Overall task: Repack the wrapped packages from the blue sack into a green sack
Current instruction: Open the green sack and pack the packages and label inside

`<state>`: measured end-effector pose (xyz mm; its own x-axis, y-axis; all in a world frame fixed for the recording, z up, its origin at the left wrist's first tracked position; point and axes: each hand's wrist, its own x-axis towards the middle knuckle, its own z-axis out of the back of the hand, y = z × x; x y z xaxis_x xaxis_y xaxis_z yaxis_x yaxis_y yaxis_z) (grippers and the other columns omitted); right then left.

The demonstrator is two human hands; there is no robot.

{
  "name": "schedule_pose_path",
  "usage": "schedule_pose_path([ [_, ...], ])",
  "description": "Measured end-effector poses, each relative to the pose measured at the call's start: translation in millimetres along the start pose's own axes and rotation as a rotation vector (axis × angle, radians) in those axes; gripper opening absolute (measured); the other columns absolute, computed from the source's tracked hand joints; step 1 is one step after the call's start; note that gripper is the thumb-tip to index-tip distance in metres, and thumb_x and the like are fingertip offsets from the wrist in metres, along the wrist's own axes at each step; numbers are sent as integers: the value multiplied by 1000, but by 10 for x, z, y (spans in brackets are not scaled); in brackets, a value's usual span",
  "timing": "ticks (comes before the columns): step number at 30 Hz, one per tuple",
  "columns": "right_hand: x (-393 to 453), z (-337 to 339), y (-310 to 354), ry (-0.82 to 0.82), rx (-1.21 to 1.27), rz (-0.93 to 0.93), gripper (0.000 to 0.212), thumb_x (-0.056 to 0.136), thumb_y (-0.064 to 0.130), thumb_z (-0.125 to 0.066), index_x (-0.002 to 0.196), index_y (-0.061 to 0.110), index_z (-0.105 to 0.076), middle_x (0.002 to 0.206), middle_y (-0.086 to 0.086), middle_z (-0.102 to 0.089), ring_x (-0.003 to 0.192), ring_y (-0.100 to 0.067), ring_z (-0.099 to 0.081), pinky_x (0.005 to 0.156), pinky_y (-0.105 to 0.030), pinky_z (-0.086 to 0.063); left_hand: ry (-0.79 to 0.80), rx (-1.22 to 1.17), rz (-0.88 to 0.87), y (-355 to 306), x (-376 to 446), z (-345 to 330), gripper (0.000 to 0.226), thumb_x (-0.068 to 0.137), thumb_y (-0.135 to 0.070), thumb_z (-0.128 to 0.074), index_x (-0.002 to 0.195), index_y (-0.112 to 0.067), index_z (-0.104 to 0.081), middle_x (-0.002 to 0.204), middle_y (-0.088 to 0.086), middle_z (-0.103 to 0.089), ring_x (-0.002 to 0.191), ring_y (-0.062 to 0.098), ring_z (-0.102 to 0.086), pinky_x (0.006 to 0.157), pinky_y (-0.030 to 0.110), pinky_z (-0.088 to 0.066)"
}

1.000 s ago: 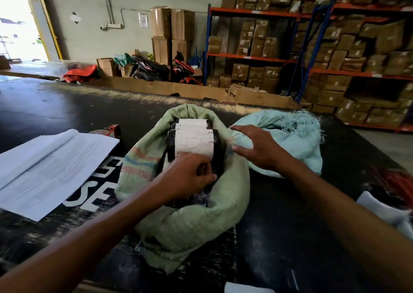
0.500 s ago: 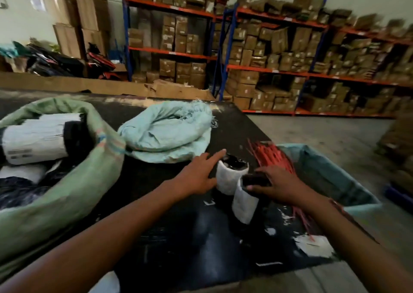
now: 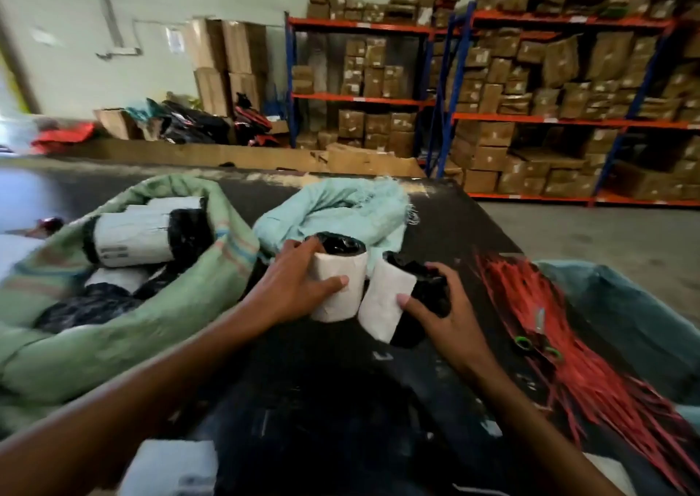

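The green sack (image 3: 125, 340) lies open on the black table at the left, with several white-labelled black packages (image 3: 132, 240) inside. My left hand (image 3: 291, 287) grips one rolled package (image 3: 341, 287), white paper round black wrap, held upright above the table. My right hand (image 3: 443, 314) grips a second such package (image 3: 386, 306), tilted, right beside the first. A pale blue sack (image 3: 341, 211) lies crumpled just behind them. A darker blue sack (image 3: 625, 317) stands open at the table's right edge.
A bundle of red straps (image 3: 591, 359) lies across the table's right side over the dark blue sack. White papers (image 3: 170, 469) sit at the near edge. Racks of cardboard boxes (image 3: 530, 98) line the back wall. The black table (image 3: 341, 401) shows in front of me.
My hands left the green sack and went right to two packages. Both hands now grip a package and have lifted them; the view has swung back left.
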<state>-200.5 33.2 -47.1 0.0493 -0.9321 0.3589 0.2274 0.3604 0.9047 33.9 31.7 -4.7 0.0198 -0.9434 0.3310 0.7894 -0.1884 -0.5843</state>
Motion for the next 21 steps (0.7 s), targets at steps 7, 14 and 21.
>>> schedule_pose_path([
  [7,462,-1725,847,274,342,-131,46,81,43,-68,121,35,-47,106,2,-63,91,-11,-63,74,-23,-56,-399,-122,254,779,-492,1674,55,68,-43,-81,107,-31,-45,92,-6,-60,83,13,-60,65,32,-52],
  [14,561,-3130,1200,562,127,-227,88,73,73,-55,141,20,-40,142,-4,-48,126,-24,-49,107,-42,-39,-461,38,664,1887,-713,2408,58,68,-59,-74,107,-23,-51,113,12,-63,100,28,-59,76,36,-48],
  [21,693,-3749,1061,443,-196,-295,86,83,67,-42,146,11,-27,146,-15,-41,131,-33,-43,104,-40,-35,-287,101,758,2547,-509,2206,71,75,-68,-59,129,-22,-53,130,10,-56,116,28,-53,82,29,-36],
])
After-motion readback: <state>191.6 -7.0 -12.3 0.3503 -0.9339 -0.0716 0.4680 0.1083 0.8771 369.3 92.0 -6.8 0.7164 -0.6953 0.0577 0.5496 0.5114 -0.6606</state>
